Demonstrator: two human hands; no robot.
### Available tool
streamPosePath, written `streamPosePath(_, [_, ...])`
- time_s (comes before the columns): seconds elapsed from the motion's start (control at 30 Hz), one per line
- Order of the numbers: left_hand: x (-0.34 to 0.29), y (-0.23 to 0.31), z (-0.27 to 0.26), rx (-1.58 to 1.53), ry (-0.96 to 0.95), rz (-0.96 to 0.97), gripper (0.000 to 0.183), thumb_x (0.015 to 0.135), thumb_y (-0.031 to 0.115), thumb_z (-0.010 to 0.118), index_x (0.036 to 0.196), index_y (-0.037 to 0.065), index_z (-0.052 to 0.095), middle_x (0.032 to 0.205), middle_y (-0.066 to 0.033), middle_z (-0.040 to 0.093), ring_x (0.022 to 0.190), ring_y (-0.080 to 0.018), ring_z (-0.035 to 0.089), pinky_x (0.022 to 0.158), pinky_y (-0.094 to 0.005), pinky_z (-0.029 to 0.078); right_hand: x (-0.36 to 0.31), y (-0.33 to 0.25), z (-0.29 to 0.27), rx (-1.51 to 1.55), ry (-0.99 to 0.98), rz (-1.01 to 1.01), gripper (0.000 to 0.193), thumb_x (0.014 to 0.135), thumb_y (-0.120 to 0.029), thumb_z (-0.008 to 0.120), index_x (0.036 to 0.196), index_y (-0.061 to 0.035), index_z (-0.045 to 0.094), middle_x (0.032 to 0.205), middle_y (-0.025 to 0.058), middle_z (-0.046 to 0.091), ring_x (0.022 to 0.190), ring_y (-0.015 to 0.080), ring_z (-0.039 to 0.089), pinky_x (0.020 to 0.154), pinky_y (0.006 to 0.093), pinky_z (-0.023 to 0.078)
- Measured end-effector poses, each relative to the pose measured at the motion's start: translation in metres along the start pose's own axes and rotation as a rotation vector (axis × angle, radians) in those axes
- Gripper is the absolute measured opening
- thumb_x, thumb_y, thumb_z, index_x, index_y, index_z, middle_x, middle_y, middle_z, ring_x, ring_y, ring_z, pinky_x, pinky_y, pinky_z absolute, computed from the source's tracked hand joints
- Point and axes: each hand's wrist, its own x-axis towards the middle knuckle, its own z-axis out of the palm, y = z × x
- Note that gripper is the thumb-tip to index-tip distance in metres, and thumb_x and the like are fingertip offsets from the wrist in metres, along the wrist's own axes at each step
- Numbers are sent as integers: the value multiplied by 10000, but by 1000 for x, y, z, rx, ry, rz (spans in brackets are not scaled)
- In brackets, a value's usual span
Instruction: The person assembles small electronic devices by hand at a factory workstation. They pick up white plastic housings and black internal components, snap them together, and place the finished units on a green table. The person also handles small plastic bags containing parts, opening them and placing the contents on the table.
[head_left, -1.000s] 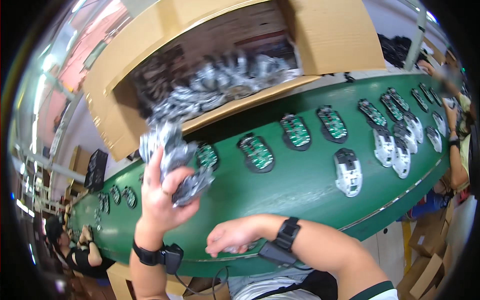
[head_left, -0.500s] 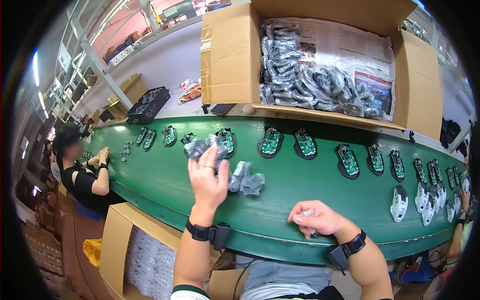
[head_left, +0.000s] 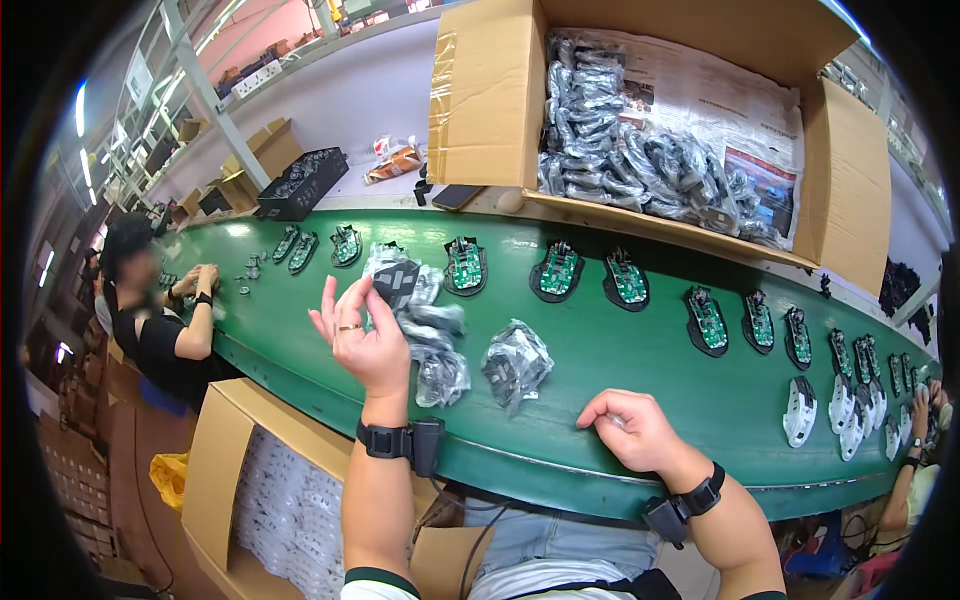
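My left hand [head_left: 368, 335] is raised over the green work surface. Its thumb and forefinger pinch a plastic-bagged black part [head_left: 396, 284] with pale stripes. More clear-bagged dark parts [head_left: 441, 374] bunch just right of that hand; whether they hang from it or lie on the surface I cannot tell. Apart from them, another crumpled bagged part [head_left: 517, 366] lies between my hands. My right hand [head_left: 640, 428] is held near the front edge with its fingers curled in; a small pale bit shows at the fingers, too hidden to name.
Green circuit boards on black mouse-shaped bases [head_left: 557, 270] line the green belt [head_left: 660, 370]. White shells [head_left: 799, 412] lie at right. Beyond stands an open carton [head_left: 485, 110] of bagged parts; another carton [head_left: 215, 490] is at lower left. A co-worker [head_left: 150, 310] sits at left, another person's arm [head_left: 905, 480] at right.
My left hand has drawn back a little to the left, turning its bagged part. Bagged parts have spread toward the front edge. My right hand stays near the edge, still curled.
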Motion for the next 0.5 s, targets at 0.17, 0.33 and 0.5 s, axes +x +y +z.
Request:
streamPosePath(0.17, [-12,32,-1,-856,-83,-310,178,990,-28,634,1165,-32,667,1112,-70,696,966,-112,648,858,-247,533,2,1,1,-30,102,-91,141,898,-43,641,1014,-11,717,942,121,727,893,252,710,827,348,551])
streamPosePath(0.33, [-46,96,-23,-1042,-575,-117,244,913,-39,727,1150,5,686,951,-39,661,778,-86,589,693,-234,500,8,-11,7,184,409,-198,250,884,-128,778,1087,3,710,1006,137,730,946,251,716,859,348,554])
streamPosePath(0.5, [-59,117,-31,-1062,-784,103,518,778,52,862,1258,32,669,878,-64,623,723,-136,567,633,-268,476,1,0,-3,96,264,-136,250,900,-114,774,1108,6,704,999,90,731,921,187,690,850,322,543])
